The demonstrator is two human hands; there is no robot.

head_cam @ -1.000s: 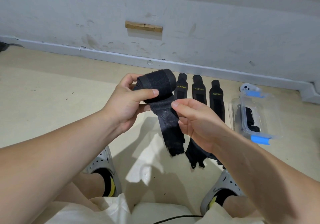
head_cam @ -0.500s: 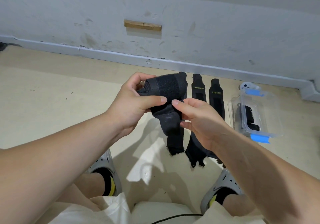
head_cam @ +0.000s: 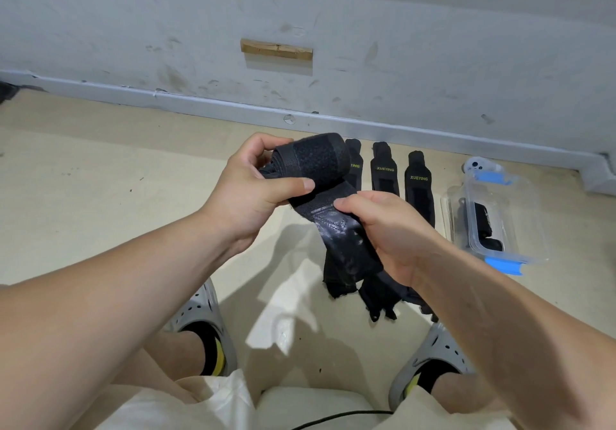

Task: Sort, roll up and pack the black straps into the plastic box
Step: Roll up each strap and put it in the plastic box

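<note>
Nearest: pale shorts (head_cam: 213,406) with a black cable (head_cam: 333,417) across them, and two grey shoes (head_cam: 208,326) on the beige floor (head_cam: 100,196). Above these, held clear of the floor: one black strap, part wound. The left hand (head_cam: 253,193) is curled round the roll (head_cam: 313,163), thumb pressed on its front face. The right hand (head_cam: 393,229) pinches the loose tail (head_cam: 346,253) just below the roll, thumb on top, fingers behind. The tail hangs down with a frayed end. Step in hand, by judgement: winding, roughly half done. To do it well, hold the tail taut and square to the roll so the edges stack flush. Turn the roll with the left hand while the right feeds and slides down. Do not ease the thumb, or the turns may spring loose and the roll grow too fat to pack. Beyond the hands: three flat straps (head_cam: 418,189) side by side, yellow lettering at the far ends, not yet rolled, one partly hidden behind the roll. Just beside them, to the right: a clear plastic box (head_cam: 523,216), open on top, with blue clasps (head_cam: 503,266) at both ends. Inside it: black packed rolls (head_cam: 481,221), at least two, with room left. A small white object (head_cam: 476,164) lies behind the box. Farthest: a scuffed white wall (head_cam: 133,23) bearing a wooden block (head_cam: 276,49).
</note>
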